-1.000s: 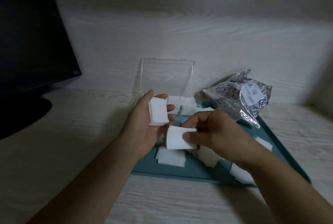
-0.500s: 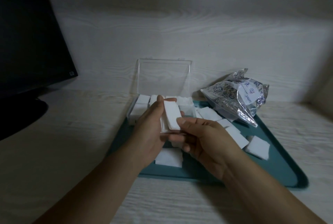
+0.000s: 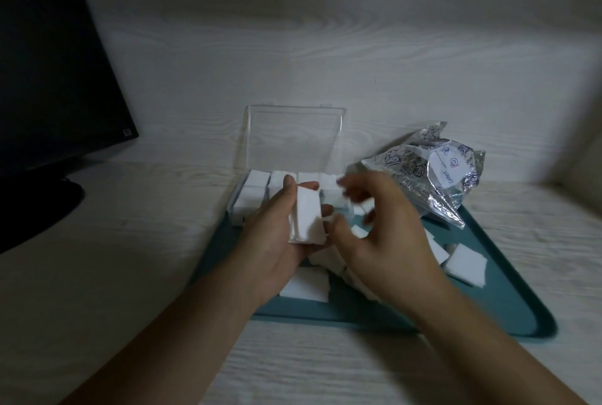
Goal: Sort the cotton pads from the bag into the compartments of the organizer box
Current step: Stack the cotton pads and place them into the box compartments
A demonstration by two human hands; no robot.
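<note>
My left hand (image 3: 277,235) grips a small stack of white cotton pads (image 3: 308,217) upright between thumb and fingers, just in front of the clear organizer box (image 3: 254,191). The box's lid (image 3: 294,139) stands open, and white pads fill its visible compartments. My right hand (image 3: 384,228) hovers to the right of the stack, blurred, with fingers spread and loosely curled; nothing shows in it. Several loose pads (image 3: 465,263) lie on the teal tray (image 3: 472,316). The crinkled silver bag (image 3: 430,173) rests at the tray's far right corner.
A dark monitor (image 3: 49,79) on its stand sits at the left of the pale wooden tabletop (image 3: 114,258). A pale wall rises right behind the box and bag. A single pad (image 3: 306,285) lies under my wrists on the tray.
My right hand has let go of the pad it brought to the stack and pulled off to the right. My left hand still holds the stack, now slightly lower.
</note>
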